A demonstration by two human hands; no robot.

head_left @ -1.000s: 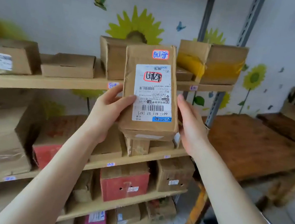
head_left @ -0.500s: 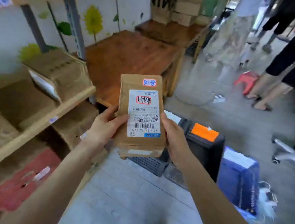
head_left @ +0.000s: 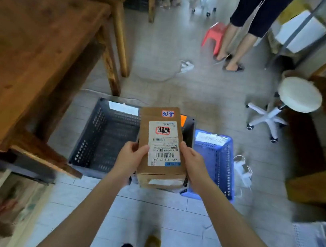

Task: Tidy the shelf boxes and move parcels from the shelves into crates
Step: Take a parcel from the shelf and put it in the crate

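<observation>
1 parcel [head_left: 162,146]: a flat brown cardboard packet, held between both hands, upright and a little tilted, with its face toward the camera.
Shipping label [head_left: 161,135]: white, with barcodes and a red-framed handwritten mark; it lies between the 2 thumbs.
Small sticker [head_left: 168,113]: white with blue writing, on the top part of the parcel, beyond both hands.
Left hand [head_left: 130,156]: it grasps the left edge of the parcel, with the thumb on the front face and the fingers curled behind.
Right hand [head_left: 192,163]: it grasps the right edge in the same way, with the thumb on the front beside the label.
Black crate [head_left: 101,135]: on the floor, below and beyond the left hand; a white paper [head_left: 122,107] lies at its far rim.
Blue crate [head_left: 218,162]: on the floor, just to the right of the right hand; a white slip [head_left: 211,138] lies at its far rim.
Orange tag [head_left: 182,118]: beyond the right hand, at the top right corner of the parcel; I cannot tell which crate it belongs to.
Wooden table [head_left: 33,42]: far to the left of the left hand.
White stool [head_left: 299,97]: on wheels, well to the right of the right hand and beyond it.
Another person [head_left: 238,39]: only the legs show, far beyond both hands, beside a red stool [head_left: 214,36].
</observation>
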